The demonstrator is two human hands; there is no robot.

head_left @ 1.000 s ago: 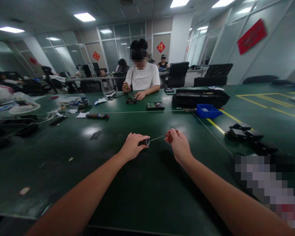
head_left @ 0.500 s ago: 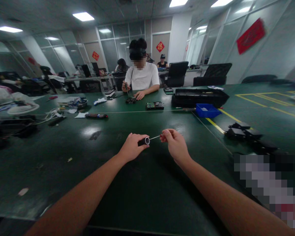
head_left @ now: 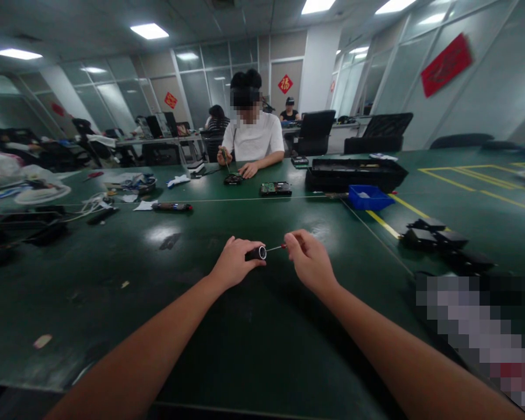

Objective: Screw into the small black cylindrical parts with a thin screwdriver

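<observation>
My left hand (head_left: 231,262) is closed round a short black cylinder (head_left: 254,254). A bright silver ring rims the cylinder's end, which faces right and toward me; I cannot tell what kind of part it is. In my right hand (head_left: 313,261) the fingers pinch a thin screwdriver (head_left: 283,246) by its red handle, most of which the fingers hide. Its slim metal shaft points left, and the tip is at the ringed end of the cylinder. Whether the tip is inside or only against the edge, I cannot tell. Both hands are held over the green table (head_left: 210,350).
Across the table a person (head_left: 256,137) in white works on a small device with a tool. Nearer lie a circuit-board device (head_left: 275,188), a long black case (head_left: 354,175), a blue bin (head_left: 368,197), several black blocks (head_left: 424,236) and a dark pen-shaped tool (head_left: 172,207).
My right fingers have shifted slightly, and more of the screwdriver's red handle shows now. The left hand and the cylinder stay almost where they were.
</observation>
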